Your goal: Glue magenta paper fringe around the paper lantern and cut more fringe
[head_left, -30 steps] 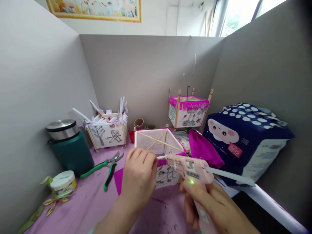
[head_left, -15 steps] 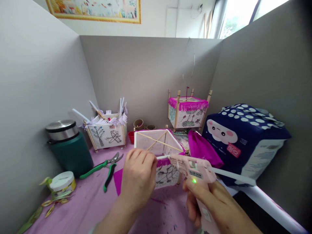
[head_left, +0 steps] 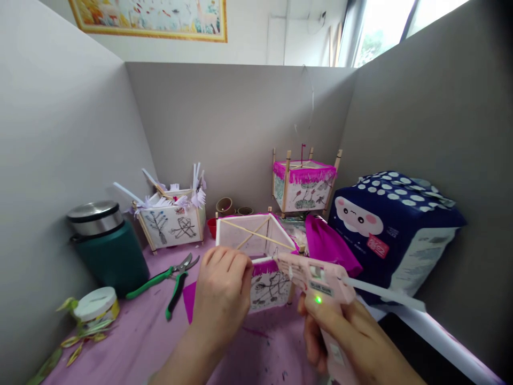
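My right hand (head_left: 352, 342) grips a pink glue gun (head_left: 316, 278) with a green light lit and a white glue stick sticking out behind. Its nozzle points left at the top front edge of a paper lantern (head_left: 256, 240), a white box with drawn panels, crossed bamboo sticks on top and magenta fringe. My left hand (head_left: 222, 291) rests on the lantern's front left, with the fingertips pinching the fringe at the edge close to the nozzle.
On the purple table: green-handled pruning shears (head_left: 168, 278), a dark green flask (head_left: 106, 248), a small white-lidded jar (head_left: 94, 307), a white-fringed lantern (head_left: 170, 216), a finished magenta-fringed lantern (head_left: 304, 182), magenta paper (head_left: 328, 243) and a navy tissue pack (head_left: 395, 224). Grey partitions enclose three sides.
The view has drifted slightly, and both hands, glue gun and lantern sit a little left and lower. Their grip and positions relative to the lantern are unchanged.
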`<state>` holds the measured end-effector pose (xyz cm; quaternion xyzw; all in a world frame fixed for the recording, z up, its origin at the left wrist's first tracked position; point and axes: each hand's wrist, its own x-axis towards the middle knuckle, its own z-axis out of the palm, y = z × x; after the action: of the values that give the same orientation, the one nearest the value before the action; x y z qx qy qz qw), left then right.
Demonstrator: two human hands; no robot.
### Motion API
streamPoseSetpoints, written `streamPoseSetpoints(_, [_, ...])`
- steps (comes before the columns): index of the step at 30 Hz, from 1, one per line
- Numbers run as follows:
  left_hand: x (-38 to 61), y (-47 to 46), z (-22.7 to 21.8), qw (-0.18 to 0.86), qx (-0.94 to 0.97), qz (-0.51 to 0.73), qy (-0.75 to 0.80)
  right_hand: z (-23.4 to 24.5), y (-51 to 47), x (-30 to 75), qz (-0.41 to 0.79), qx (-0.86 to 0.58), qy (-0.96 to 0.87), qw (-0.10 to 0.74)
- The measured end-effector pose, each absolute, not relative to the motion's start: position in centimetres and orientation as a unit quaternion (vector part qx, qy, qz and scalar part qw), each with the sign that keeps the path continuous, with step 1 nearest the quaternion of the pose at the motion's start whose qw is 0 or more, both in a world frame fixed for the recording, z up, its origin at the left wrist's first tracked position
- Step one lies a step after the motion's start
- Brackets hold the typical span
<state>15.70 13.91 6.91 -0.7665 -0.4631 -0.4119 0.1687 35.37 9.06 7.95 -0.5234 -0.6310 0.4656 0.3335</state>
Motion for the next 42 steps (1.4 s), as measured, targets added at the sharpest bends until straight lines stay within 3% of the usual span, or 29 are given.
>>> streamPoseSetpoints(42, [15.7, 14.0, 6.9, 0.178, -0.766, -0.415, -0.457, 8.4, 9.1, 33.8, 0.448, -0.548, -0.636, 0.306])
